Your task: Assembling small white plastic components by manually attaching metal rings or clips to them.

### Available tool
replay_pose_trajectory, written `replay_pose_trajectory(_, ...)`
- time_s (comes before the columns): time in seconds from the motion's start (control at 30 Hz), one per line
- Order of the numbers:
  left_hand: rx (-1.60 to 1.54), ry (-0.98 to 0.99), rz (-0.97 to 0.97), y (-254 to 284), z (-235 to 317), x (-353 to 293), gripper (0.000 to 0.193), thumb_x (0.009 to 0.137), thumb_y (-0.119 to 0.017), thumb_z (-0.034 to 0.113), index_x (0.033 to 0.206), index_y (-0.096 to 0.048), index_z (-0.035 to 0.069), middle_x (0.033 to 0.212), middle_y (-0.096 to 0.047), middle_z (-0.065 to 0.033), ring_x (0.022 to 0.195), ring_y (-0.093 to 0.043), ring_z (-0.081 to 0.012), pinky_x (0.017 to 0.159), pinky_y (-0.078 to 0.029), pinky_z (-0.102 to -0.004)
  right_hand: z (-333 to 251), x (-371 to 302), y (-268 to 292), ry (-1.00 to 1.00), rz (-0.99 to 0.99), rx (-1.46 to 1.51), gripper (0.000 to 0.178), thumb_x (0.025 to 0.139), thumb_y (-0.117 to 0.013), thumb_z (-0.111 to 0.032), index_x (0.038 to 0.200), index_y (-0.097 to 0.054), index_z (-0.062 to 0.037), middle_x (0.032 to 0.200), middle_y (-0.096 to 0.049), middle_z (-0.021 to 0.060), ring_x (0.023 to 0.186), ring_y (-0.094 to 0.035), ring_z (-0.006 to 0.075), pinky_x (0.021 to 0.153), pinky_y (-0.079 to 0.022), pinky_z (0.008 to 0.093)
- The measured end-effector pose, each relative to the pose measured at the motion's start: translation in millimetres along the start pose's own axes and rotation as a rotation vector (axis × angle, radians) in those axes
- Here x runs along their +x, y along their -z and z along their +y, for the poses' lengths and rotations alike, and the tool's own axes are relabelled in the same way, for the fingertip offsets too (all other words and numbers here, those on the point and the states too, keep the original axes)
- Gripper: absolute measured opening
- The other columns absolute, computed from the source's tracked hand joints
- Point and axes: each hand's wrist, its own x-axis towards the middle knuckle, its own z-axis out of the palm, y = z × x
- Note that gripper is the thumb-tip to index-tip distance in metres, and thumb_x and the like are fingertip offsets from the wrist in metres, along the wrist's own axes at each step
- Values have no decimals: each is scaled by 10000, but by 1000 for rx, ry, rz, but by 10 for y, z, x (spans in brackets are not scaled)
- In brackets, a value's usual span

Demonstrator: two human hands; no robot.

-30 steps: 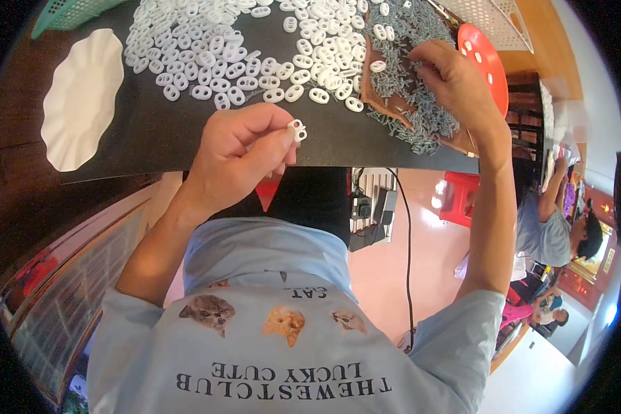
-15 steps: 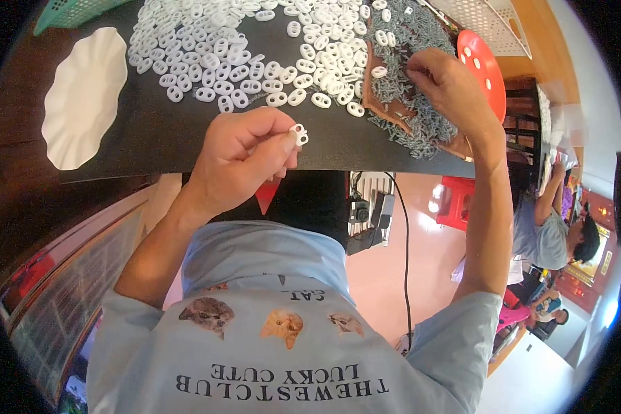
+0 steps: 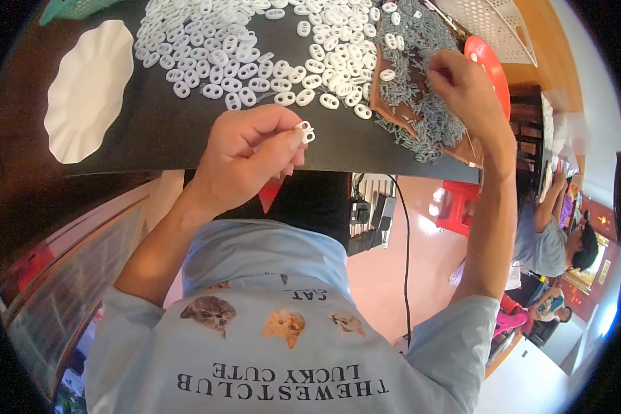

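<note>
My left hand pinches a small white oval plastic piece with two holes between thumb and forefinger, just over the table's near edge. Beyond it lies a wide spread of similar white two-hole pieces. To the right, my right hand is at the heap of small, slender grey pieces, its fingers curled together. What its fingertips hold, if anything, is hidden. The grey heap lies on a brown sheet, with a few white pieces on top.
A white wavy-edged dish sits on the dark table at left. Beyond my right hand are a red plate and a white perforated basket. A green basket is at far left. Other people sit at right.
My right hand has shifted slightly to the right over the grey heap, fingers still curled. My left hand keeps its pinch on the white piece. The whole view has moved a little.
</note>
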Motion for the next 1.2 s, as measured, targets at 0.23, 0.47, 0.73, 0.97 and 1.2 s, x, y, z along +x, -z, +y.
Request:
replay_pose_trajectory(0.23, -13, -10, -14, 10, -16, 2, 124, 918, -527, 83, 862, -594, -4, 718, -598, -6, 610, -519, -26, 528, -414, -180, 13, -92, -38, -68, 6, 53, 80, 840, -555, -45, 897, -550, 11, 728, -544, 55, 689, -500, 119, 633, -429, 279)
replay_pose_trajectory(0.47, 0, -12, -13, 3, -18, 0, 131, 919, -527, 91, 865, -598, -6, 714, -597, -7, 609, -518, -28, 528, -413, -181, 29, -56, -90, 19, -14, 138, 72, 850, -558, -38, 900, -557, 14, 777, -567, 65, 726, -537, 136, 661, -441, 286)
replay_pose_trajectory(0.73, 24, 13, -19, -8, 6, 2, 136, 918, -532, 106, 874, -602, -3, 715, -599, -7, 614, -519, -33, 539, -418, -185, 142, -12, -158, 52, 7, -214, 120, 833, -592, -97, 923, -584, -17, 819, -578, 140, 748, -590, 269, 669, -463, 340)
replay_pose_trajectory(0.97, -15, -38, -11, 6, -7, -13, 139, 929, -527, 108, 890, -603, -1, 727, -604, -10, 620, -532, -39, 543, -428, -185, 21, -29, -58, -27, 29, -92, 129, 838, -577, -109, 893, -565, 7, 770, -610, 151, 714, -606, 268, 653, -465, 360)
replay_pose_trajectory(1.2, -46, -42, 14, -55, 195, -44, 143, 934, -524, 104, 920, -616, -3, 777, -635, -27, 658, -565, -51, 572, -452, -192, -16, -92, -63, -80, 92, -66, 132, 863, -560, -104, 929, -578, 10, 720, -605, 114, 663, -581, 196, 624, -453, 325)
